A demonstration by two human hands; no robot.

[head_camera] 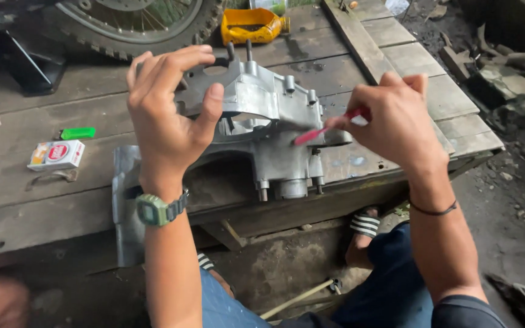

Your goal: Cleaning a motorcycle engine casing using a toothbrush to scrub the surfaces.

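Currently, left hand (168,115) fingers clamped the grey engine casing (268,121) on the wooden desk (44,182); right hand (396,121) fingers pinched a red brush (323,129) against it.

Grey cast-metal engine casing (268,115) tilted upright on planks — red brush (323,130) touching it.

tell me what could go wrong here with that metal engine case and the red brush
The engine case is propped up by the left hand alone near the edge of the wooden platform; if that grip slips, it could tip onto the sandalled foot below. The red brush held by the right hand could flick grime toward the face.
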